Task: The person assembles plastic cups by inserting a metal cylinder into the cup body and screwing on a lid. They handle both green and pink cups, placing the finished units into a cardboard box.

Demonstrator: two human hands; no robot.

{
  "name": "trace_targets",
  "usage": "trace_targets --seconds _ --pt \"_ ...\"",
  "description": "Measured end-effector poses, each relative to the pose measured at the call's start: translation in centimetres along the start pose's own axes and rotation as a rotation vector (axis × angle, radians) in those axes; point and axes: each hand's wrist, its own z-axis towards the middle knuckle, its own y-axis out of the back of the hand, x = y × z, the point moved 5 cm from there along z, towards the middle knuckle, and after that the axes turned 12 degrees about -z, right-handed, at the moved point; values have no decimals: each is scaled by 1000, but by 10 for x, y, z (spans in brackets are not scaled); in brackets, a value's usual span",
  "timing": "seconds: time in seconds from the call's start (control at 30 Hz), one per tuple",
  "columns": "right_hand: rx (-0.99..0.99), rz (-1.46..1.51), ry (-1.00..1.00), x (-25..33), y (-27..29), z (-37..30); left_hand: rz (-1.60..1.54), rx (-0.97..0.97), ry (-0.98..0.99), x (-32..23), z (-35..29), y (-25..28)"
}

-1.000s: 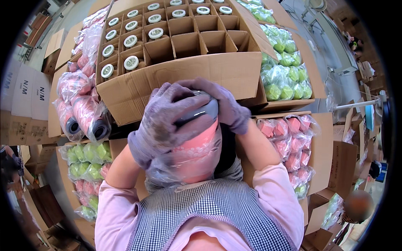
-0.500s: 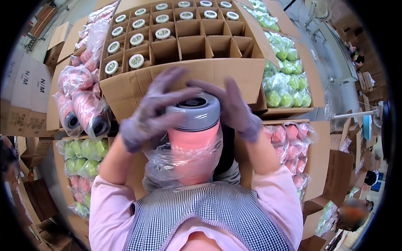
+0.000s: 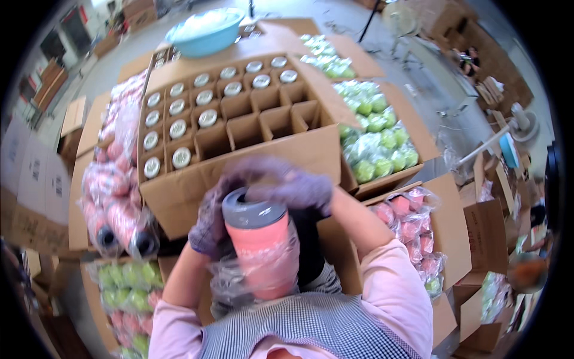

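A pink cup (image 3: 260, 242) with a wide grey collar (image 3: 257, 216) and a dark round opening stands tilted against my apron. A crumpled clear plastic bag (image 3: 230, 284) wraps its lower part. Both my hands wear thin purplish gloves. My left hand (image 3: 210, 222) curves round the left side of the collar, its fingertips blurred. Over the right side of the top lies my right hand (image 3: 293, 190), with its fingers reaching across above the opening; motion smears them.
Before me stands a divided carton (image 3: 257, 157) with several round-lidded items in its cells. Bagged pink cups (image 3: 113, 191) lie at the left. Boxes of bagged green pieces (image 3: 376, 125) and bagged pink pieces (image 3: 412, 221) are at the right. A blue basin (image 3: 206, 36) sits at the back.
My hands, spread apart beside the cup's top before, have come in closer, the right one now across it. The view has tilted up, bringing the blue basin into sight.
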Motion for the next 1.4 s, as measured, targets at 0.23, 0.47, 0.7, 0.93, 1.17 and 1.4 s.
trace_targets --seconds 0.23,0.47,0.7,0.93,1.17,1.4 --pt "437 -342 376 108 6 -10 -118 299 2 -17 -45 -41" --pt "679 -513 -564 106 40 -54 151 52 -394 -65 -128 -83" --pt "564 -505 -86 104 18 -64 -169 40 -258 -58 -114 -91" --pt "399 -554 111 143 32 -45 -738 228 -152 -79 -124 -66" --pt "615 -509 -170 128 17 -41 -196 191 -340 -51 -123 -59" --pt "771 -557 -367 95 3 -43 -78 57 -115 -49 -128 -78"
